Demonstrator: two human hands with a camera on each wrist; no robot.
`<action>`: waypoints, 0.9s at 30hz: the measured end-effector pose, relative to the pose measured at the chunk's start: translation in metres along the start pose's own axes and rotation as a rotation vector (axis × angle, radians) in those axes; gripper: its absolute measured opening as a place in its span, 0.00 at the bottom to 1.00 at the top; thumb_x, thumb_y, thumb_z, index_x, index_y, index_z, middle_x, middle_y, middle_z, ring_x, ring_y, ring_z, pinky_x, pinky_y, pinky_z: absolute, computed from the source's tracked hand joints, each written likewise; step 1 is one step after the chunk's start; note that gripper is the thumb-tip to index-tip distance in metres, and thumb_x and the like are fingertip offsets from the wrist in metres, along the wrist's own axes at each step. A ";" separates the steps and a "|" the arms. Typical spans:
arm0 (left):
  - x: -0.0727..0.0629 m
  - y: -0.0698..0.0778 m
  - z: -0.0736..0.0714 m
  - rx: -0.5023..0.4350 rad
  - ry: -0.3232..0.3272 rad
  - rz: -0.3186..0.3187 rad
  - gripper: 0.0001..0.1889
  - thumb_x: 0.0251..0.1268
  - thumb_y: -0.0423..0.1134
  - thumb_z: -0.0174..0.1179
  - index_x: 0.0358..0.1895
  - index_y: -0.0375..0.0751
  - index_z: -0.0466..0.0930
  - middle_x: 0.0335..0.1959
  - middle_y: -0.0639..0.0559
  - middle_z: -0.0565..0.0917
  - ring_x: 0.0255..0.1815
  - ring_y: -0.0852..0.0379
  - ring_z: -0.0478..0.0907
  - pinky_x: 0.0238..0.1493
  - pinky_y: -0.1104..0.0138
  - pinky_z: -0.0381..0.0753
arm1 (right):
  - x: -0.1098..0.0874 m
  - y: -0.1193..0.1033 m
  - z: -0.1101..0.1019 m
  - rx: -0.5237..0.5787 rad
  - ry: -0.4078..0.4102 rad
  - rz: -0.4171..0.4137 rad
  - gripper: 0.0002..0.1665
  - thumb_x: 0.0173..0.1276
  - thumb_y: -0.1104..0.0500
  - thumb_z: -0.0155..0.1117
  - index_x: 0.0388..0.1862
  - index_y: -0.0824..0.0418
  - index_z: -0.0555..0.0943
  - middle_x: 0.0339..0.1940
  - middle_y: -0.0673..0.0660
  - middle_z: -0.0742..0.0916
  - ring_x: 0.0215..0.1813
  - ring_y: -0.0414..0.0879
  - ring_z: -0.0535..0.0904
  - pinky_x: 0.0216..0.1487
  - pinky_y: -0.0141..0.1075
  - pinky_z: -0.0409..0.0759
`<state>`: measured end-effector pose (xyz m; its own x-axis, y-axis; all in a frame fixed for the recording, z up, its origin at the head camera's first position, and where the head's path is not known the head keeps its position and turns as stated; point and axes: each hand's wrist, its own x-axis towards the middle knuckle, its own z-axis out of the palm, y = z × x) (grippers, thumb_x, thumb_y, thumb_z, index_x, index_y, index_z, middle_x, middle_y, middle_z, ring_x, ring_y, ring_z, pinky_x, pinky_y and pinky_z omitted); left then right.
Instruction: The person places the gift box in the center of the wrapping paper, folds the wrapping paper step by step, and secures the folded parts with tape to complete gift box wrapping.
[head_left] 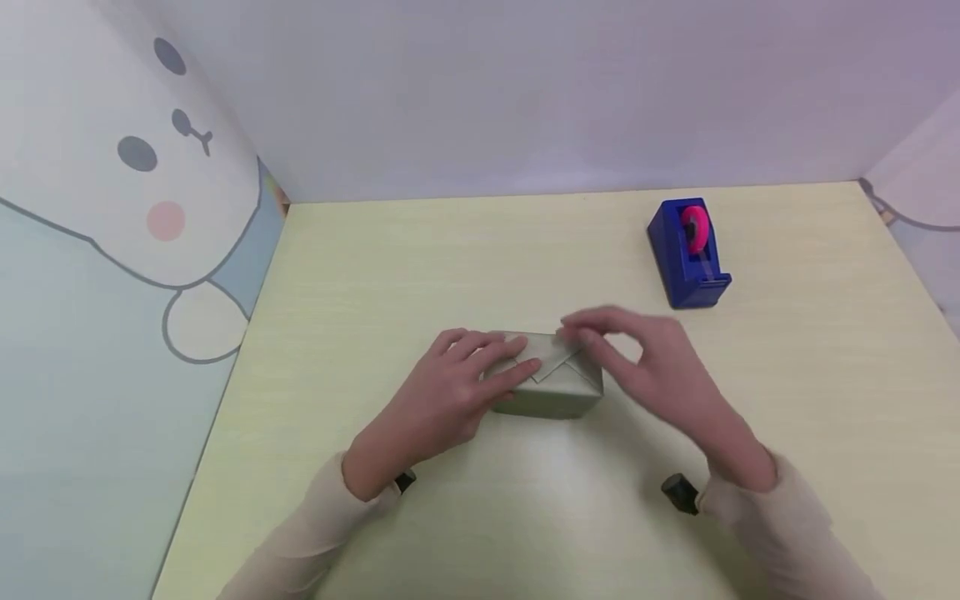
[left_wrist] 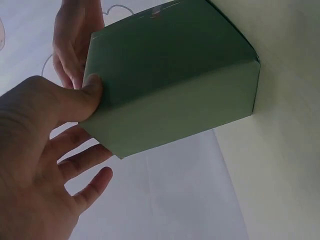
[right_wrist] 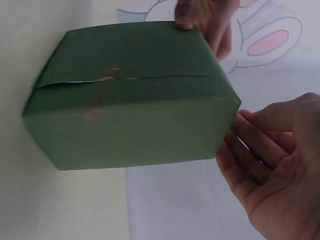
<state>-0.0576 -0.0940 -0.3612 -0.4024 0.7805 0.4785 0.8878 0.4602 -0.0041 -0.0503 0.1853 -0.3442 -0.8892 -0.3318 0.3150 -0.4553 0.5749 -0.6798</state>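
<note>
A box wrapped in green paper [head_left: 547,404] sits mid-table, with a pointed paper flap [head_left: 543,358] folded over its top. The left hand [head_left: 457,387] holds its left part. Its fingers lie across the top and flap, while its thumb [left_wrist: 92,95] presses the near side. At the far right top corner, the right hand [head_left: 660,358] has thumb and index finger bent together at the paper's edge, slightly blurred. Under the right hand's view, the near side [right_wrist: 145,55] shows a long paper seam with a faint brownish streak across it.
A blue tape dispenser [head_left: 686,258] with a pink core stands at the back right of the pale yellow table [head_left: 420,258]. A light wall rises behind the table, and cartoon-printed panels flank it. Small black cylinders [head_left: 681,493] stick out near both wrists.
</note>
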 end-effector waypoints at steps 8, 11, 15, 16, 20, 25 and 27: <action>-0.003 0.012 0.001 0.103 -0.030 0.012 0.29 0.61 0.24 0.64 0.67 0.42 0.81 0.61 0.50 0.87 0.62 0.51 0.83 0.61 0.60 0.81 | 0.080 0.020 0.010 0.194 -0.456 0.163 0.08 0.76 0.50 0.67 0.47 0.47 0.90 0.42 0.47 0.91 0.45 0.42 0.84 0.52 0.35 0.82; -0.003 0.013 0.001 0.141 -0.024 0.005 0.28 0.61 0.25 0.62 0.67 0.44 0.82 0.61 0.53 0.87 0.60 0.53 0.83 0.60 0.59 0.80 | 0.099 0.016 0.022 0.207 -0.589 0.106 0.06 0.75 0.50 0.68 0.42 0.47 0.90 0.36 0.47 0.90 0.40 0.43 0.83 0.48 0.36 0.81; 0.000 0.012 0.003 0.125 -0.001 0.008 0.26 0.62 0.24 0.58 0.64 0.43 0.84 0.59 0.53 0.88 0.56 0.52 0.82 0.65 0.57 0.79 | 0.109 0.010 0.031 0.243 -0.660 0.100 0.06 0.72 0.54 0.71 0.33 0.49 0.89 0.27 0.47 0.87 0.31 0.43 0.79 0.37 0.34 0.76; 0.001 0.012 0.003 0.108 0.004 0.011 0.26 0.61 0.23 0.57 0.63 0.42 0.84 0.59 0.52 0.87 0.56 0.51 0.82 0.67 0.58 0.78 | 0.110 0.010 0.032 0.242 -0.666 0.104 0.06 0.71 0.54 0.71 0.32 0.50 0.88 0.25 0.47 0.87 0.30 0.42 0.79 0.35 0.33 0.75; 0.004 0.010 0.003 0.051 0.000 0.012 0.29 0.54 0.20 0.54 0.61 0.39 0.84 0.59 0.50 0.86 0.55 0.50 0.80 0.70 0.62 0.78 | 0.109 0.011 0.027 0.216 -0.671 0.132 0.08 0.71 0.54 0.71 0.30 0.51 0.87 0.24 0.47 0.87 0.29 0.41 0.78 0.34 0.32 0.73; 0.007 0.009 0.000 0.036 -0.047 -0.013 0.32 0.48 0.20 0.55 0.61 0.41 0.84 0.58 0.51 0.85 0.55 0.50 0.77 0.54 0.70 0.82 | 0.104 0.020 0.018 0.206 -0.683 0.182 0.10 0.72 0.52 0.71 0.30 0.52 0.88 0.24 0.47 0.86 0.29 0.40 0.76 0.33 0.32 0.72; 0.008 0.010 -0.002 0.031 -0.061 -0.020 0.33 0.48 0.20 0.55 0.62 0.41 0.85 0.58 0.51 0.84 0.54 0.50 0.77 0.49 0.71 0.83 | 0.101 0.024 0.014 0.212 -0.692 0.196 0.10 0.72 0.52 0.71 0.30 0.53 0.87 0.23 0.47 0.85 0.29 0.39 0.74 0.33 0.32 0.71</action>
<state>-0.0513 -0.0840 -0.3553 -0.4332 0.7949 0.4247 0.8727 0.4877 -0.0225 -0.1502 0.1552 -0.3380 -0.6900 -0.6732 -0.2659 -0.2108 0.5384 -0.8159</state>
